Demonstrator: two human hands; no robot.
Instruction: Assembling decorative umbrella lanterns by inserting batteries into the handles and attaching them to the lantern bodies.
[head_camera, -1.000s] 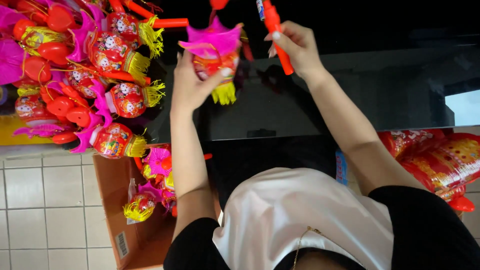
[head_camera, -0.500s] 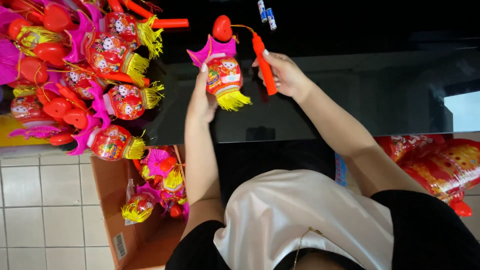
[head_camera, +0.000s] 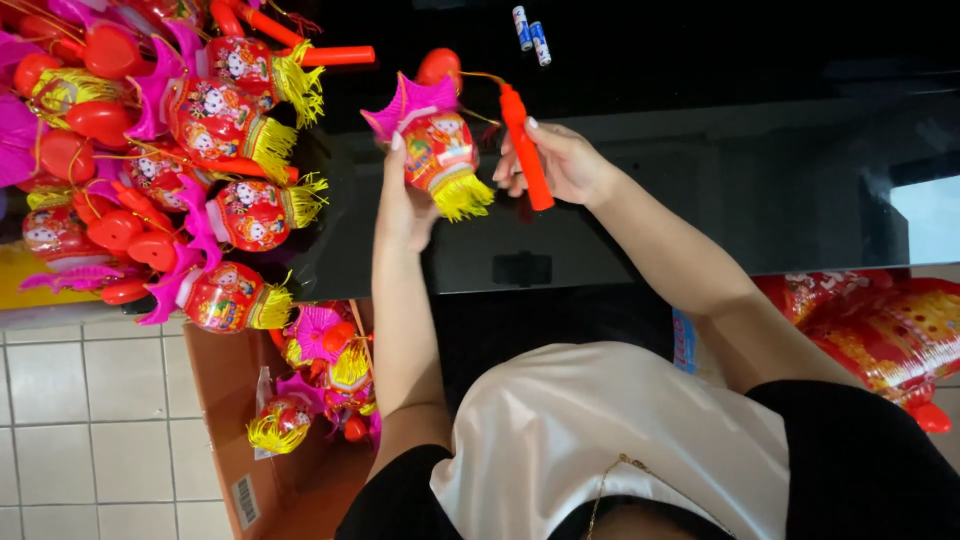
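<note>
Between both hands (head_camera: 480, 180), seemingly gripped: lantern (head_camera: 438, 150)

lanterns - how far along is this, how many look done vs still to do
Looks done: a heap of red and pink toy lanterns lies on the black table. In hand: the left hand grips one lantern and the right hand its orange handle. Seemingly left: more lanterns in the cardboard box. Two batteries lie loose.

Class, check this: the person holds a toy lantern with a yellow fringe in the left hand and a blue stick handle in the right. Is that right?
Not quite. The stick handle in the right hand is red-orange, not blue, as the head view shows. The rest stands: the left hand holds the toy lantern with its yellow fringe.
</note>
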